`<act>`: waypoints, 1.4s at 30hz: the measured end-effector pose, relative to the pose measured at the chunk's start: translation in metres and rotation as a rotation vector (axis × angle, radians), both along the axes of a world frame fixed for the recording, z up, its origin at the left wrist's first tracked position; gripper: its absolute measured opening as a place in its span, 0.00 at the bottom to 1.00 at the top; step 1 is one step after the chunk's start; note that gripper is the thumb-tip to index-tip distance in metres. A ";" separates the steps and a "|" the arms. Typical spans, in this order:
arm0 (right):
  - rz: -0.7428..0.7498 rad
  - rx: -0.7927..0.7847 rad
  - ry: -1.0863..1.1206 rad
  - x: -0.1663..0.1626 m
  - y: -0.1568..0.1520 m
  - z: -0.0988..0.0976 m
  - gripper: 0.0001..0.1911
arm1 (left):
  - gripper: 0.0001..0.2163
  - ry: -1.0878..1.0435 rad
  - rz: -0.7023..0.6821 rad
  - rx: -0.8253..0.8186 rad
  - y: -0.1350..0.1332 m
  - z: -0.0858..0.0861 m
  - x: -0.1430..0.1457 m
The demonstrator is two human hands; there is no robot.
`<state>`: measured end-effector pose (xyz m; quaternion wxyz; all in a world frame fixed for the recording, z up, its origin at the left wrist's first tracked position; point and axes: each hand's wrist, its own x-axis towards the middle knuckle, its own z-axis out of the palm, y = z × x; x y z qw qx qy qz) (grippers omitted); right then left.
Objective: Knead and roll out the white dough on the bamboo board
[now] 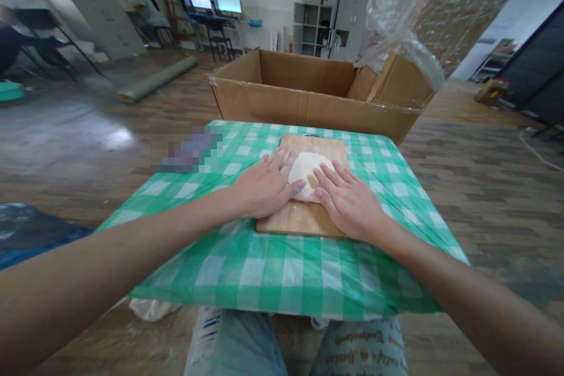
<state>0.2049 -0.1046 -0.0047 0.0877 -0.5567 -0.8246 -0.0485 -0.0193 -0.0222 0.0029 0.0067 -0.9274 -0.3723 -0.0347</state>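
Observation:
A flattened round of white dough (311,170) lies on a wooden cutting board (294,221), which has a metal handle at its far end. My left hand (269,183) rests on the dough's left edge, fingers stretched forward and thumb on its near part. From the other side, my right hand (348,197) lies on the right edge with its fingers extended and apart. Both palms face down, and neither hand is wrapped around anything. The fingers cover parts of the dough's left and right rims.
A green-and-white checked cloth (282,270) covers the table under the board. Beyond its far edge stands a large open cardboard box (308,100). A blurred-out object (191,150) sits at the table's far left corner. A rolled green mat (158,79) lies on the floor.

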 end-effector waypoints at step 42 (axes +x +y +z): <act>-0.054 0.056 -0.028 0.014 0.038 0.004 0.39 | 0.36 -0.156 0.046 0.071 0.022 -0.016 0.013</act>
